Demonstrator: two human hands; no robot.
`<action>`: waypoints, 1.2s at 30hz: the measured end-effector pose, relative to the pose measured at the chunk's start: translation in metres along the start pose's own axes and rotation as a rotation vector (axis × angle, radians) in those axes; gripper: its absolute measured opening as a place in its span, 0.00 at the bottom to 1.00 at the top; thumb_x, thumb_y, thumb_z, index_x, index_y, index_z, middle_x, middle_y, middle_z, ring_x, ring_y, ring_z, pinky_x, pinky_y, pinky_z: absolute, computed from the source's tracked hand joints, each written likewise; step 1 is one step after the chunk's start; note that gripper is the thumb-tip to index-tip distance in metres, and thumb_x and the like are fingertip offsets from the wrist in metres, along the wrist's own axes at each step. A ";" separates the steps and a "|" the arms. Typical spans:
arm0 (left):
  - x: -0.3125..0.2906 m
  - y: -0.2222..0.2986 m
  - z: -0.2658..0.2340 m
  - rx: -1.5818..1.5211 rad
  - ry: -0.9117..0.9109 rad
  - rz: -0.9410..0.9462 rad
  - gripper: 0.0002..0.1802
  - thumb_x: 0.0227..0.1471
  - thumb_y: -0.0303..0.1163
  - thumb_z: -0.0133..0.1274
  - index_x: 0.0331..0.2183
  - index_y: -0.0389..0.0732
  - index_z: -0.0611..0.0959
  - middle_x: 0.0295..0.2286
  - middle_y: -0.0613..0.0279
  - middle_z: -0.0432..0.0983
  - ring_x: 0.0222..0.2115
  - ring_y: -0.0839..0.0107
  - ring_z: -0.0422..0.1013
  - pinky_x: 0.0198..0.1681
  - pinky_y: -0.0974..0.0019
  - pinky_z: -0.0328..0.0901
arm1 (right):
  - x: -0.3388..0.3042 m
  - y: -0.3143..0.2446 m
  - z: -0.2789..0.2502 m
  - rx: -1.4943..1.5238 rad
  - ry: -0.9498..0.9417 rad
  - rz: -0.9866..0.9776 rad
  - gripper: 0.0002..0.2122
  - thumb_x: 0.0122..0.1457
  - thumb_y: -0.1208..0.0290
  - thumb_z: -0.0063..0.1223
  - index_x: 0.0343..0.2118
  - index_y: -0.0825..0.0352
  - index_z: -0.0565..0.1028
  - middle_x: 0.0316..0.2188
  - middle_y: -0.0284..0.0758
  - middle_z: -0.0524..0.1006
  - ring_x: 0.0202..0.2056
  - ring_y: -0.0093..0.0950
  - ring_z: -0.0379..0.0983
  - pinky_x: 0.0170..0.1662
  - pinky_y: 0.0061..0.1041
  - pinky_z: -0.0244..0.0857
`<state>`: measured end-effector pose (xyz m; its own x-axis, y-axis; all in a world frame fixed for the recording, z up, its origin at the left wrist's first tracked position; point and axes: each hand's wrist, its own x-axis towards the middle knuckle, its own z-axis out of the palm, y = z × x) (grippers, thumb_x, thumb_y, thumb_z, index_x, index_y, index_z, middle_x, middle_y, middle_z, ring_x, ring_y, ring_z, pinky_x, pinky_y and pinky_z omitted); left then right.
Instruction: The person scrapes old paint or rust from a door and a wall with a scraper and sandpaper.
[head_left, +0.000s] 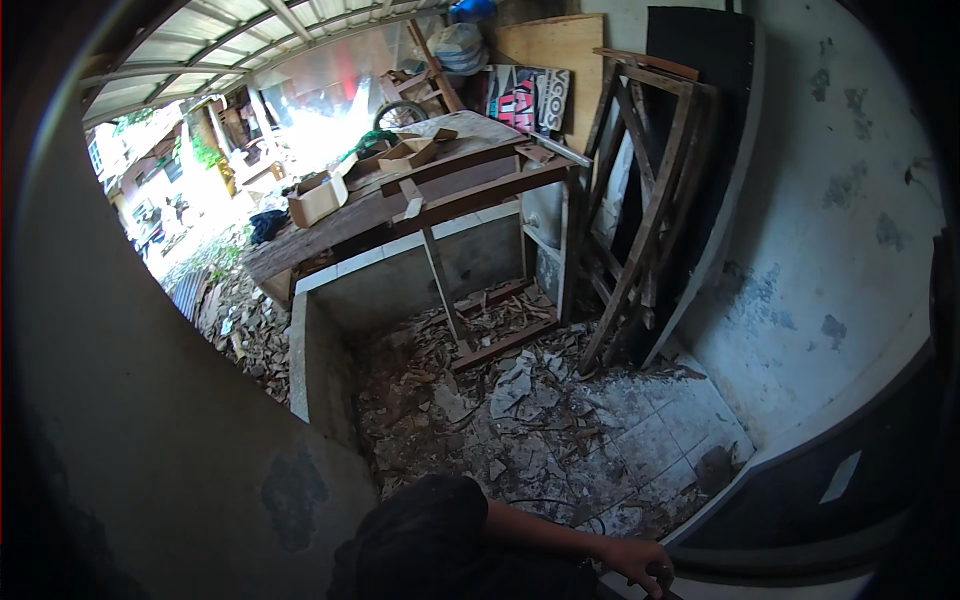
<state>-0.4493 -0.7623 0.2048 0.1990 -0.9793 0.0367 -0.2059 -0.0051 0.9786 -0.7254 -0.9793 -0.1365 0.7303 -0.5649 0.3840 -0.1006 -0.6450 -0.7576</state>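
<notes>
debris (512, 388): may cause slips.
wooden frame (655, 205): could topple if bumped.
left hand (634, 561): curled; grip unclear.
right hand: unseen, cannot tell.

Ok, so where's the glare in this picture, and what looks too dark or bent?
In the head view, daylight washes out the yard at upper left; in the same view, the black sleeve and the hand sit in dim light by the lower edge, so what the hand touches is hard to tell; also there, the roof bars bow and the corners go black.
</notes>
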 end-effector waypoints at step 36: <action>-0.070 -0.027 -0.014 -0.308 0.211 -0.234 0.18 0.53 0.37 0.53 0.43 0.37 0.76 0.36 0.61 0.76 0.37 0.74 0.70 0.43 0.68 0.66 | 0.145 -0.317 0.022 0.084 -0.393 0.215 0.11 0.59 0.69 0.44 0.39 0.71 0.71 0.34 0.44 0.75 0.34 0.32 0.71 0.37 0.30 0.64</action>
<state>-0.4438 -0.6908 0.1787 0.4046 -0.8958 -0.1841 0.1570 -0.1303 0.9790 -0.5726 -0.8457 0.1474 0.9015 -0.4329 -0.0033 -0.2345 -0.4818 -0.8443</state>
